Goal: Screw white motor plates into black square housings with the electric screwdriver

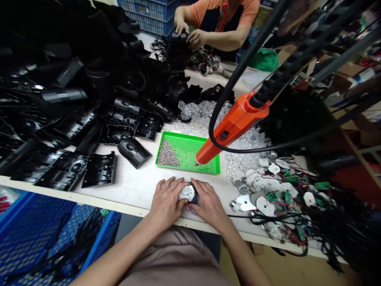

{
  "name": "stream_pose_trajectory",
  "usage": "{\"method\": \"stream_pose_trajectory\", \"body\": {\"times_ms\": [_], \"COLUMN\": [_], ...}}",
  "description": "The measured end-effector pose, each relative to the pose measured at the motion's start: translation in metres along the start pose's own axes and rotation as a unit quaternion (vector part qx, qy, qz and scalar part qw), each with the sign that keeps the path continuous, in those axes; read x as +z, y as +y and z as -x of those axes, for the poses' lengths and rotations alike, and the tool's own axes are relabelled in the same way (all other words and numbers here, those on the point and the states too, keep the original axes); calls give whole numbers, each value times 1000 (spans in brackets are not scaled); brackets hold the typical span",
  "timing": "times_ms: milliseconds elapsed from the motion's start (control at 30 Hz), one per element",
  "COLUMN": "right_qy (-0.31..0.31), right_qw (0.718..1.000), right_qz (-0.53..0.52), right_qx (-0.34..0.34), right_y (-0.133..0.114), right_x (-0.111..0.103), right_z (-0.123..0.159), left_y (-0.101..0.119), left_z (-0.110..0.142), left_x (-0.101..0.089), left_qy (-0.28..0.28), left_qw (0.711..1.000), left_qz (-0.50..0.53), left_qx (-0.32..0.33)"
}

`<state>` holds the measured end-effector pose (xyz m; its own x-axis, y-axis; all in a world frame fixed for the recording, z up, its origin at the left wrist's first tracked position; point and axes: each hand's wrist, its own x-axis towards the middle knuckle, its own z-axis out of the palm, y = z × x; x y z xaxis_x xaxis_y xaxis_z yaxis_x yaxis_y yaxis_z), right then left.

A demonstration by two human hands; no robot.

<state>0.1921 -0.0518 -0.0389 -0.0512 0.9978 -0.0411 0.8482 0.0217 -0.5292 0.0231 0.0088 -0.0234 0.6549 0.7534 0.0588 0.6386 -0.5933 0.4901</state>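
Note:
Both my hands meet at the front of the white table and hold a small black plastic housing [193,194] with a white perforated plate [186,194] set in it. Thin red and black wires [190,208] trail from it below my fingers. My left hand [165,200] grips its left side, and my right hand [210,205] grips its right side. Just beyond them lies a green perforated tray [190,153] holding a triangular heap of small metal screws [168,154]. An orange electric screwdriver [232,129] hangs above the tray, its tip near the tray's surface.
Black plastic shells [99,171] are heaped at left, clear plastic parts [205,113] lie behind the tray, and white plates with green circuit boards and wires [268,194] spread right. A co-worker's hands [187,37] work across the table. A blue crate [50,238] sits below left.

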Motion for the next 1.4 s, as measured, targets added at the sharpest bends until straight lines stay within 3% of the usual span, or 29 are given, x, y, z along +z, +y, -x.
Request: {"method": "stream_pose_trajectory", "body": {"times_ms": [133,333,433,533,633,733,800,933,1067,1267,1400], "right_qy": [8,4,3,-27,-51,-29,5,85,122,101,82], "right_qw": [1000,1000,1000,1000,998,997,995,986,981,984,983], "right_qz": [6,11,15,3,-17,-15,-8,-11,-40,-77,-43], "right_qx": [-1,7,10,-9,-41,-75,-102,-140,-147,-127,-160], "right_y": [0,-2,-2,1,3,2,1,-1,-4,-12,-19], "right_x": [1,1,-1,-9,-22,-32,-33,-23,-13,-19,-28], "right_z": [0,0,0,3,8,11,11,6,0,-12,-18], "left_y": [3,-7,-10,-12,-14,-16,-17,-20,-21,-21,-25], "left_z": [2,-5,-5,4,21,37,42,42,40,41,42], "left_x": [3,-4,-5,-2,2,6,9,14,14,10,15], "left_qy": [13,-68,-71,-35,47,137,166,183,178,147,202], "left_qw": [1000,997,996,998,999,990,984,972,965,970,958], "left_qz": [-9,5,10,17,17,-11,-41,-104,-153,-150,-137], "left_qx": [-5,40,52,39,12,22,49,104,117,127,148]}}
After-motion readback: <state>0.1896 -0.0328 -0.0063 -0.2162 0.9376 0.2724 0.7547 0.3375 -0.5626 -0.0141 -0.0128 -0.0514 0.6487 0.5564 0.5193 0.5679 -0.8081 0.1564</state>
